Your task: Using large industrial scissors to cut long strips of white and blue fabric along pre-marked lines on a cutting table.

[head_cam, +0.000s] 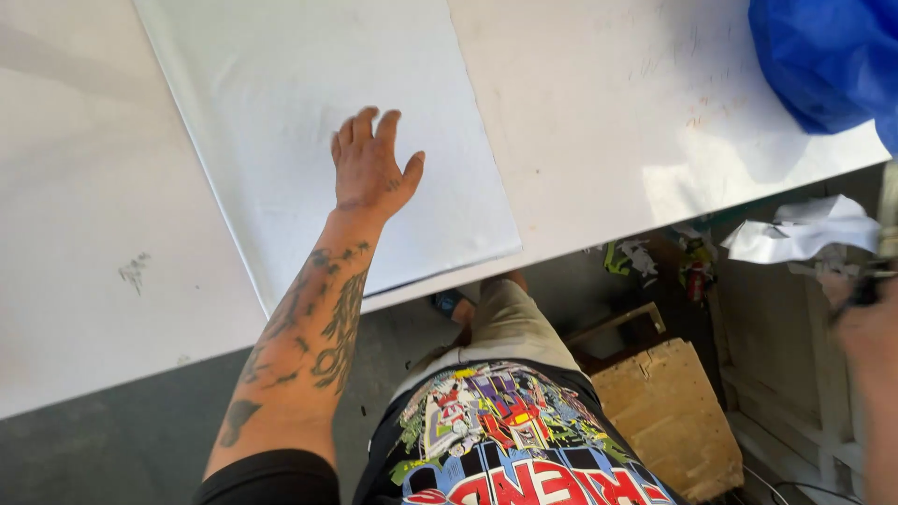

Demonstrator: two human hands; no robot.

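My left hand (pixel 370 168) lies flat, palm down, on a large white sheet (pixel 309 84) spread across the white table (pixel 84 234). Its fingers point away from me and hold nothing. The tattooed forearm reaches over the table's near edge. My right hand (pixel 868 341) shows only as a blurred patch at the right edge of the view, low beside the table. A small dark thing (pixel 865 288) sits at its top, and I cannot make out whether the hand grips it.
A blue plastic bag (pixel 828 56) rests on the table's far right corner. Crumpled white paper (pixel 804 234) hangs off to the right. On the floor below are a plywood board (pixel 669 411), scraps of litter (pixel 655 262) and pale wooden slats (pixel 795 393).
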